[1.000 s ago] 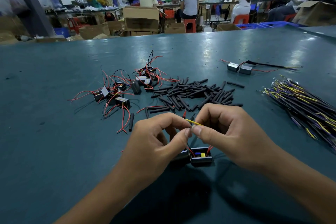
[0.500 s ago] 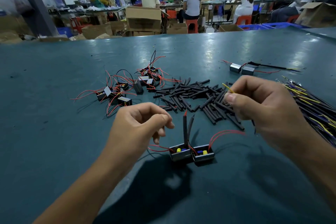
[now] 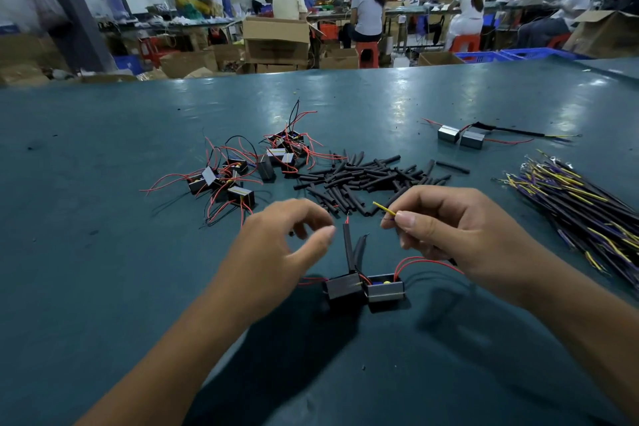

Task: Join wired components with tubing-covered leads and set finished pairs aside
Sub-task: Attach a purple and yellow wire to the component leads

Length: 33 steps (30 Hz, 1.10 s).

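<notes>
Tubing pieces lie beyond; right hand pinches yellow wire (left hand grip loosely apart, empty)

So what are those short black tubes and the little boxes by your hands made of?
The tubes look like matte black plastic or rubber sleeving: dull, and some lie bent or flattened. The two boxes look like hard dark plastic shells; their smooth sides catch a grey sheen, so a metal face can't be ruled out. Their red leads look like thin plastic-coated wire, curving freely.
</notes>
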Available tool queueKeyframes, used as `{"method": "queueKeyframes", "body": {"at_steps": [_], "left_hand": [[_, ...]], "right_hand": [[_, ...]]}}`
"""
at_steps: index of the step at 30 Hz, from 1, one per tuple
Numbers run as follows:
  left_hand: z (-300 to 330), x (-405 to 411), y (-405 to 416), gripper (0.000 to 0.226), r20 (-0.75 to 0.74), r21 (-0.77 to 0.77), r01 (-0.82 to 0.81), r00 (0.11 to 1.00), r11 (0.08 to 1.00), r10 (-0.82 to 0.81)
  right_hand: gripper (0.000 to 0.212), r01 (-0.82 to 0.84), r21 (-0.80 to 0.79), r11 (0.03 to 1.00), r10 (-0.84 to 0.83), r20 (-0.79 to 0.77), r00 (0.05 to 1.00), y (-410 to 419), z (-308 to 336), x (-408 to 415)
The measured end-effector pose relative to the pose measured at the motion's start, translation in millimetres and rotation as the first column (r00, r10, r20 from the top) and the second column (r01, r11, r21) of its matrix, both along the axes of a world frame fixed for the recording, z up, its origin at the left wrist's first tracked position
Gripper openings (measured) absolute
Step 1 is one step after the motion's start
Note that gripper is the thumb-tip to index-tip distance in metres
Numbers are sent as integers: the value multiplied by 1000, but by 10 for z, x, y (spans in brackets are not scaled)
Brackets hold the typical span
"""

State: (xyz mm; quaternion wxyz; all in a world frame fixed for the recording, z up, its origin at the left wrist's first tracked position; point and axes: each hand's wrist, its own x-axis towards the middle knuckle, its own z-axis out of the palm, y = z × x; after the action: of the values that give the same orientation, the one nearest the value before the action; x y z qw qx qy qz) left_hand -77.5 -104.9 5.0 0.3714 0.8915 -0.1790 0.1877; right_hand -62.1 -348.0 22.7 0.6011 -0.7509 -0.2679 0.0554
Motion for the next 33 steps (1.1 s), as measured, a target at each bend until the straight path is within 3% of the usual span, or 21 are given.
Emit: {"method": "queueKeyframes", "body": {"at_steps": [2, 5, 9, 18, 25, 29, 33], "left_hand": [[-16, -57, -92, 12, -74, -158, 124, 988, 980, -137], [-11, -123, -199, 17, -182, -476, 202, 930, 856, -320], [-51, -164, -280, 20, -193, -659, 194, 890, 727, -412], [-71, -147, -274, 9, -217, -705, 127, 898, 698, -383], [-74, -132, -300, 6, -428, -810, -66, 745, 582, -511], [-76, -132, -274, 8, -399, -781, -8, 777, 625, -488], [-64, -118, -235, 7, -313, -696, 98, 850, 712, -423]], "right_hand": [[17, -34, 20, 999, 35, -24, 999, 15, -15, -8], [16, -91, 37, 995, 92, -30, 995, 58, -40, -39], [13, -127, 10, 992, 127, -4, 992, 110, -73, -82], [17, -83, -45, 996, 86, 70, 994, 130, -100, -88], [17, 17, -67, 998, -7, 144, 990, 162, -154, -89], [9, 32, -57, 998, -21, 180, 983, 170, -162, -82], [17, -4, -35, 999, 10, 185, 983, 173, -149, -90]]}}
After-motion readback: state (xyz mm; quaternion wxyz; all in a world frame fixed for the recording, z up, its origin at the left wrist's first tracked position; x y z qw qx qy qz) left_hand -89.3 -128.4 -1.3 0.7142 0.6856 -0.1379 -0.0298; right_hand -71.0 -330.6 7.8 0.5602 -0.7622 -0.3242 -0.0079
